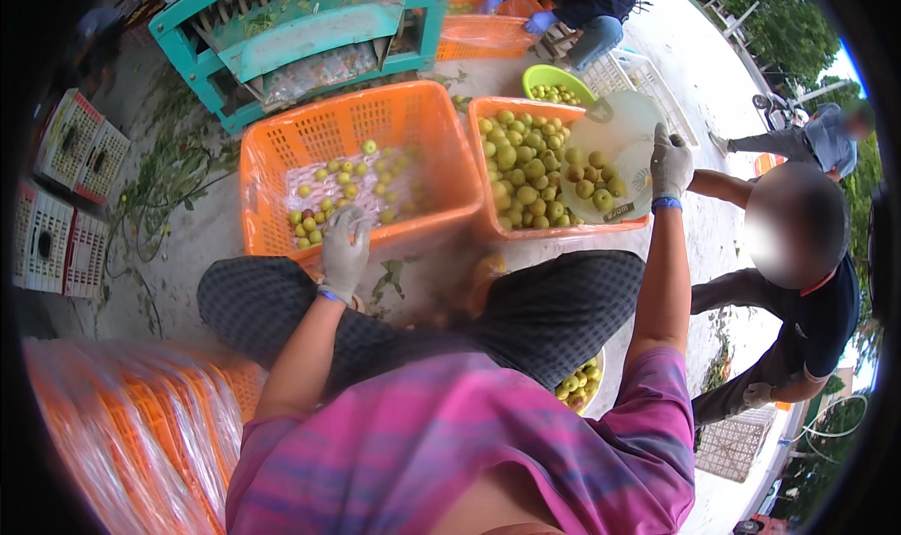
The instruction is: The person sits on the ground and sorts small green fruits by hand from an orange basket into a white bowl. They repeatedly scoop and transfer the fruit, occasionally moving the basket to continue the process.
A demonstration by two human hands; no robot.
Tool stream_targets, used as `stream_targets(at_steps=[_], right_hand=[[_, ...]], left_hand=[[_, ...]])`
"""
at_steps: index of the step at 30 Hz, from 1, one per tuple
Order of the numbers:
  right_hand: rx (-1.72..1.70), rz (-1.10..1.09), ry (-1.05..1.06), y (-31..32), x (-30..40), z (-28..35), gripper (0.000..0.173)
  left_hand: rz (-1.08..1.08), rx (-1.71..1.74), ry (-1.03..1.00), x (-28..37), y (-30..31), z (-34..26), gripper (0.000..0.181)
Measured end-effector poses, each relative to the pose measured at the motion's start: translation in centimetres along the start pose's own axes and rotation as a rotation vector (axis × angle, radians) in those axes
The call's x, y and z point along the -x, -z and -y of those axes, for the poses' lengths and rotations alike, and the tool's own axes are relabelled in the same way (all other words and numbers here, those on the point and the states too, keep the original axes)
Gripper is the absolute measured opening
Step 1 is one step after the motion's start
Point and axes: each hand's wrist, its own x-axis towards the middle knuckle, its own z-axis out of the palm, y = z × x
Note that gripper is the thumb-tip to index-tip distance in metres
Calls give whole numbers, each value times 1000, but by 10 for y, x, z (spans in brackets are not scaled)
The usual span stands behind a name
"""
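Note:
My right hand (671, 165), in a pale glove, grips the rim of a translucent plastic basin (598, 123). The basin tilts over the right orange crate (556, 234), with several round green-yellow fruits (603, 198) inside it. Below it the crate holds a deep heap of similar fruit (524, 172). My left hand (345, 252), also gloved, is at the near rim of the left orange crate (415, 231); its fingertips are partly hidden against the rim. Small fruits (343, 177) lie scattered over that crate's clear plastic liner.
A co-worker (809, 317) leans in at right, one arm reaching towards the basin. Behind the crates stand a teal sorting machine (310, 39), a lime-green bowl of fruit (533, 77) and another person (598, 7). Lined orange crates (141, 408) are stacked at lower left.

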Motion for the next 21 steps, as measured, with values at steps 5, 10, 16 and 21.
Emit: stream_targets(at_steps=[5, 10, 16, 21], right_hand=[[8, -126, -107, -9, -6, -22, 64], [-340, -222, -360, -5, -5, -77, 61], [-997, -211, -611, -3, -8, -120, 57], [-1183, -64, -392, 61, -49, -182, 49]], left_hand=[[-9, 31, -37, -1, -6, -6, 22], [15, 70, -40, -1, -10, -7, 22], [52, 117, -21, -2, -9, -17, 25], [41, 203, -72, -9, -32, -33, 27]])
